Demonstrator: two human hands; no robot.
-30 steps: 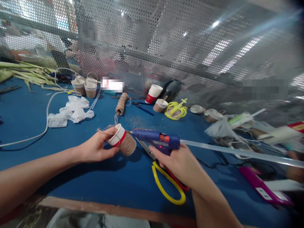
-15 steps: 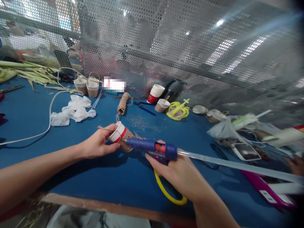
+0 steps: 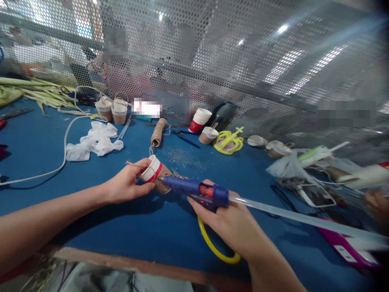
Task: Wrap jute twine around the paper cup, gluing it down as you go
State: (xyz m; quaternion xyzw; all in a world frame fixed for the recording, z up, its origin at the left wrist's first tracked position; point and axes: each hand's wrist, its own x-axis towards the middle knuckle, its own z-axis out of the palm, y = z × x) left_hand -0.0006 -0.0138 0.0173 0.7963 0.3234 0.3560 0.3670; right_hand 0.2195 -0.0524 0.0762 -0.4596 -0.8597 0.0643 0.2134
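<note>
On my feed, left hand (image 3: 129,184) has the paper cup (image 3: 148,172) pinched near its rim, left of centre over the blue table (image 3: 121,235). Right hand (image 3: 229,219) is wrapped round the glue gun (image 3: 185,185). Key relation: cup sits left of the gun, tilted, mouth to far left, twine-wrapped end to near right. Gun's long axis runs left-right, nozzle pointing left at the cup's side, by its red band (image 3: 157,170). Touching or just off, I can't tell; too small, and gun covers part of the cup. Twine roll (image 3: 158,133) lies beyond the cup; yellow handle (image 3: 212,248) just nearside of right hand.
</note>
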